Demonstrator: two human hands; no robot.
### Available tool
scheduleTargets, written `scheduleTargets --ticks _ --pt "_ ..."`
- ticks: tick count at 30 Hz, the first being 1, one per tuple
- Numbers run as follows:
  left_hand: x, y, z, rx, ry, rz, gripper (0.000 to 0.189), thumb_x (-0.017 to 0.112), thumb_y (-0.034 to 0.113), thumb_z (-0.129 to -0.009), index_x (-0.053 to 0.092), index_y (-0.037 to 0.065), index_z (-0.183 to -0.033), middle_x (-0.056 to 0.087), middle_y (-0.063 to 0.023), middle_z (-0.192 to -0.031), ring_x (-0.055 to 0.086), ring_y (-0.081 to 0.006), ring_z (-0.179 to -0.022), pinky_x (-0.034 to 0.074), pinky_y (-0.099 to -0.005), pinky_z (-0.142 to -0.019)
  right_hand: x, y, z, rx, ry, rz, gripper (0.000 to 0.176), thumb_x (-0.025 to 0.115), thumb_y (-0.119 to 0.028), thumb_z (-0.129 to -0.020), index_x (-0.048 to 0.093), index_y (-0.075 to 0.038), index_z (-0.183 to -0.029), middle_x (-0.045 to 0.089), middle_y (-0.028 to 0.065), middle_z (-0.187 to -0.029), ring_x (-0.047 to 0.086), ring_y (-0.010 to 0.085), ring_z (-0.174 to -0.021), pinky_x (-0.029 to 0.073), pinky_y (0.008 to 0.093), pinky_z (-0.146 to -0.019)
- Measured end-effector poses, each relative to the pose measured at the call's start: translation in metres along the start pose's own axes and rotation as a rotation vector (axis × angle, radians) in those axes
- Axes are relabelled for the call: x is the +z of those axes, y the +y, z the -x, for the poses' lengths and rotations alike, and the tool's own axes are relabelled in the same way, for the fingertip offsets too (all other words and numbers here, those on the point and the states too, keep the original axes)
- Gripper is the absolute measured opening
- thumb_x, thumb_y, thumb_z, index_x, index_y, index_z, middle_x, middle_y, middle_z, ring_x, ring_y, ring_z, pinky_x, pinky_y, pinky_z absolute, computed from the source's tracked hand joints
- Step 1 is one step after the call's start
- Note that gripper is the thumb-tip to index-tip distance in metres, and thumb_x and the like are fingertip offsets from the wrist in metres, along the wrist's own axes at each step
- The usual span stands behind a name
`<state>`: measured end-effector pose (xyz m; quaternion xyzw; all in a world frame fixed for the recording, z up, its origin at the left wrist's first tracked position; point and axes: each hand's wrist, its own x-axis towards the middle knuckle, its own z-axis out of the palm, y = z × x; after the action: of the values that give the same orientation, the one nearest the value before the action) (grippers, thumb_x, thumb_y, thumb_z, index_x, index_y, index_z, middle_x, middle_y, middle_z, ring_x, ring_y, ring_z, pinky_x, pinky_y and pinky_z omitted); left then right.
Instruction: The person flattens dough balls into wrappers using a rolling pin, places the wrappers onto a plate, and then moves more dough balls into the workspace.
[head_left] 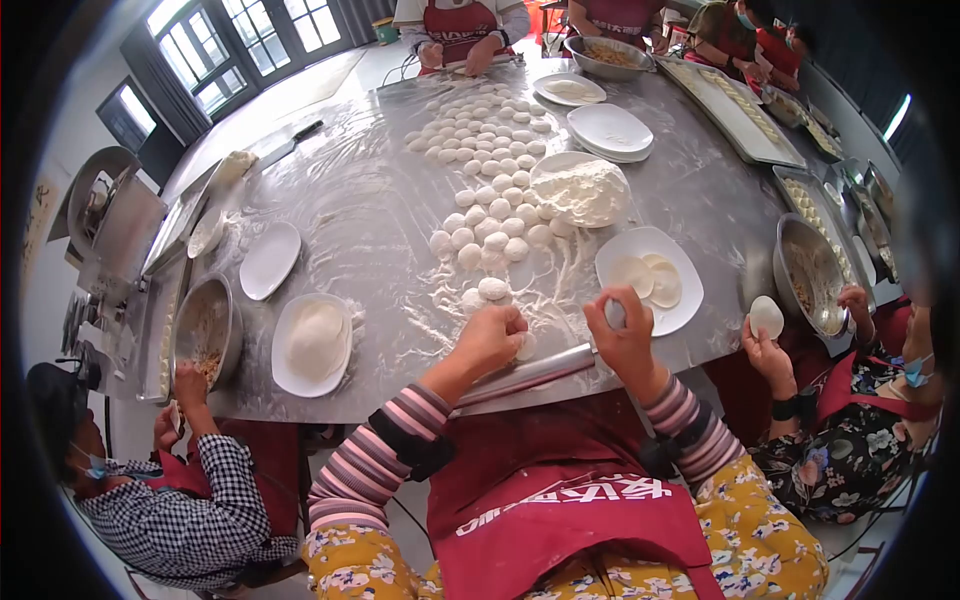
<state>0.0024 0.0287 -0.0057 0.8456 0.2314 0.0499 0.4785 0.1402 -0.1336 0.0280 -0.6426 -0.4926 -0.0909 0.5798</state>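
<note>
My left hand (487,341) is low over the front of the steel table, thumb and fingers closed on the edge of a small dough wrapper (526,346), partly hidden by them. My right hand (626,328) curls round the right end of what looks like a metal rolling pin (545,373) along the table's front edge. Something greyish shows between its fingers. Just past my left hand lie floured dough rounds (493,289). Beyond my right hand, a white plate (683,308) holds several flat wrappers (661,281).
Many dough rounds (497,212) spread across the floured table (370,240). A flour plate (580,190) stands beside them. Left is a plate of wrappers (318,340). Filling bowls (208,325) stand at both sides, where co-workers sit close. A co-worker's hand (770,355) holds a wrapper.
</note>
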Motion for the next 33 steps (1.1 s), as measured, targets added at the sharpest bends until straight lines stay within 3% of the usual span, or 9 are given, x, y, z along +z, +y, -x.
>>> scheduleTargets --ticks 11,12,13,16,18,22,25,29,33 --pt "0.001 -0.001 0.001 -0.001 0.052 -0.117 0.008 0.062 0.005 -0.073 0.063 0.001 -0.079 0.059 -0.0084 -0.064 0.058 -0.0154 -0.061 0.046 -0.0304 -0.057 0.015 0.035 0.011 0.042 0.077 0.065 0.021 0.066 -0.002 -0.075 0.050 -0.004 -0.088 0.055 0.0144 -0.067 0.057 0.0367 -0.060 0.045 0.0376 -0.052" --pt "0.004 0.000 -0.001 -0.018 -0.011 -0.088 0.013 0.061 0.013 -0.072 0.064 0.003 -0.079 0.064 -0.0170 -0.074 0.063 -0.0319 -0.073 0.048 -0.0397 -0.067 0.020 0.038 0.008 0.013 0.080 0.119 0.022 0.066 -0.002 -0.075 0.049 -0.004 -0.089 0.056 0.0154 -0.068 0.057 0.0378 -0.060 0.045 0.0383 -0.052" --pt "0.006 0.003 -0.003 0.011 -0.012 -0.140 0.014 0.063 0.015 -0.073 0.064 0.002 -0.080 0.064 -0.0175 -0.074 0.063 -0.0326 -0.074 0.048 -0.0401 -0.067 0.027 0.040 0.005 -0.015 0.091 0.174 0.022 0.066 -0.003 -0.075 0.049 -0.004 -0.089 0.056 0.0165 -0.068 0.057 0.0389 -0.061 0.045 0.0391 -0.052" --pt "0.005 0.005 -0.018 0.033 -0.029 -0.207 0.015 0.064 0.017 -0.074 0.064 0.002 -0.080 0.064 -0.0175 -0.075 0.062 -0.0322 -0.072 0.048 -0.0394 -0.066 0.045 0.045 -0.018 0.051 0.107 0.060 0.021 0.065 -0.003 -0.075 0.049 -0.004 -0.089 0.055 0.0158 -0.068 0.057 0.0372 -0.061 0.045 0.0387 -0.053" --pt "-0.006 0.007 -0.021 0.137 -0.147 -0.244 0.009 0.063 0.009 -0.075 0.061 0.001 -0.077 0.058 -0.0094 -0.063 0.055 -0.0169 -0.059 0.044 -0.0308 -0.056 0.042 0.046 -0.013 0.045 0.087 0.069 0.022 0.066 -0.004 -0.076 0.050 -0.005 -0.090 0.056 0.0174 -0.069 0.057 0.0398 -0.062 0.045 0.0411 -0.052" --pt "-0.007 -0.012 0.003 0.041 -0.125 -0.055 0.009 0.060 0.005 -0.077 0.058 -0.002 -0.080 0.059 -0.0067 -0.066 0.056 -0.0130 -0.062 0.045 -0.0306 -0.056 0.017 0.039 0.015 -0.054 0.067 0.182 0.024 0.067 -0.003 -0.075 0.050 -0.004 -0.091 0.057 0.0163 -0.070 0.057 0.0386 -0.061 0.045 0.0408 -0.052" --pt "-0.010 0.001 0.003 0.020 -0.183 -0.138 0.009 0.058 0.006 -0.079 0.057 -0.003 -0.080 0.058 -0.0060 -0.066 0.055 -0.0120 -0.063 0.045 -0.0299 -0.057 0.023 0.036 0.014 0.039 0.099 0.125 0.023 0.068 -0.003 -0.074 0.051 -0.004 -0.090 0.053 0.0135 -0.074 0.057 0.0323 -0.061 0.044 0.0371 -0.052" --pt "-0.005 -0.002 -0.018 0.184 -0.072 -0.188 0.011 0.059 0.009 -0.080 0.059 -0.001 -0.085 0.060 -0.0098 -0.068 0.056 -0.0177 -0.062 0.045 -0.0311 -0.060 0.048 0.052 -0.017 0.042 0.111 0.065 0.023 0.067 -0.003 -0.075 0.050 -0.005 -0.090 0.056 0.0151 -0.072 0.058 0.0355 -0.063 0.045 0.0390 -0.053" --pt "-0.010 0.004 0.000 0.126 -0.117 -0.302 0.010 0.061 0.007 -0.079 0.060 0.000 -0.086 0.063 -0.0133 -0.077 0.059 -0.0215 -0.068 0.046 -0.0323 -0.063 0.021 0.044 0.015 -0.078 0.053 0.213 0.024 0.066 -0.004 -0.075 0.049 -0.005 -0.092 0.057 0.0171 -0.073 0.058 0.0392 -0.064 0.045 0.0414 -0.053"
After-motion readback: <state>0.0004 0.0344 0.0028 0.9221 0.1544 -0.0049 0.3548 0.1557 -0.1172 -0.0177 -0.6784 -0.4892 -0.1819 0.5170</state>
